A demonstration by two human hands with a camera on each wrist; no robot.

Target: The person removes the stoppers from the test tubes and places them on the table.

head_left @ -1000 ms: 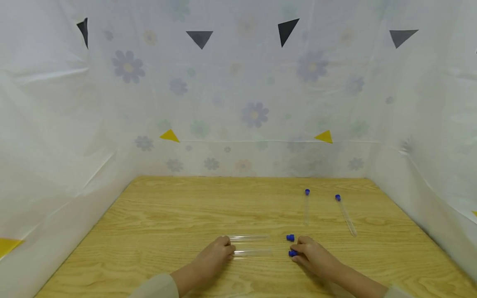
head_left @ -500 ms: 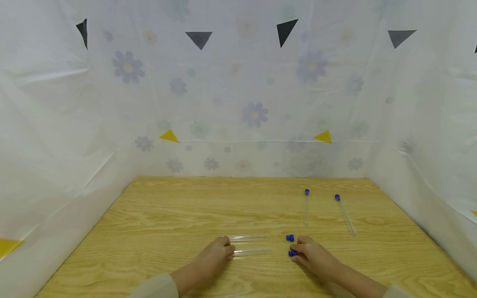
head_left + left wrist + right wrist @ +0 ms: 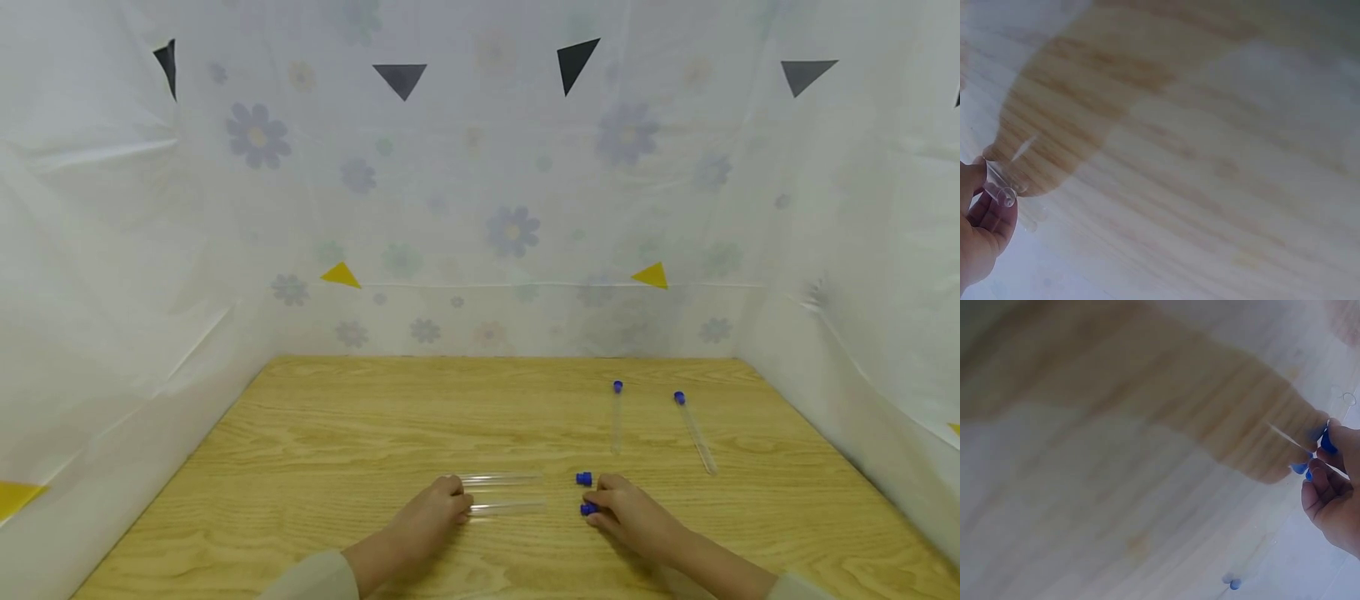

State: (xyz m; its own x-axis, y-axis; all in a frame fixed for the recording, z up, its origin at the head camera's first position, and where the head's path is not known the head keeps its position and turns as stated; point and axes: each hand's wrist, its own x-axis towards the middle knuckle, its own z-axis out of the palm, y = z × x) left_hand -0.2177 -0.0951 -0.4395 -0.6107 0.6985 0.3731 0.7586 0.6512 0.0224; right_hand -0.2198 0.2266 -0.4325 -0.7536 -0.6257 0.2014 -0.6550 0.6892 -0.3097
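Note:
My left hand pinches the near clear test tube by its left end, its other end pointing right. In the left wrist view, the rounded end of that tube shows between thumb and fingers. A second clear test tube lies parallel just behind it, its left end partly hidden by the hand. Across a short gap, my right hand pinches a blue stopper between thumb and fingertips, roughly in line with the near tube. Another blue stopper lies on its side just behind those fingertips.
Two test tubes with blue stoppers, an upright-lying one and a slanted one, lie farther back on the right of the wooden table. White flowered sheeting encloses the table at the back and both sides.

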